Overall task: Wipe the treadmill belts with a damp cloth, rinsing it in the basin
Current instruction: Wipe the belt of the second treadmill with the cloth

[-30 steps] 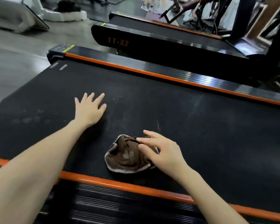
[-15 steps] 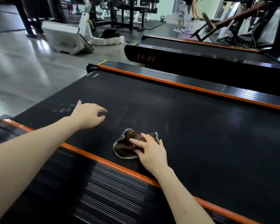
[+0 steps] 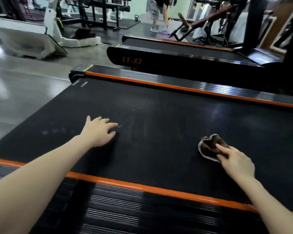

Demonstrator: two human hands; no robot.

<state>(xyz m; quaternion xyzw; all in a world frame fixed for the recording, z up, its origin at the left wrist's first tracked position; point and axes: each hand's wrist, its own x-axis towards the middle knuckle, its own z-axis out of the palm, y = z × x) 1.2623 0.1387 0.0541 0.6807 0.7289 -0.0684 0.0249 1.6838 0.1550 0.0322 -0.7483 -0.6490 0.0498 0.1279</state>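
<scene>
My left hand [image 3: 100,130] lies on the treadmill belt [image 3: 159,112], fingers loosely spread and holding nothing. By my judgement it is a brace that takes my weight as I lean across the near orange strip [image 3: 142,186]. Faint pale scuffs mark the belt beside it. The belt's long axis runs across my view: its rear end points left toward the grey floor [image 3: 24,85], and its length runs off to the right. To the right, well apart from that hand, the brown cloth [image 3: 209,145] sits bunched on the belt, a rounded wad with no clear long axis and its pale hem facing left. My right hand [image 3: 235,161] presses it flat with extended fingers, set to push it along the belt. The basin is not in view.
</scene>
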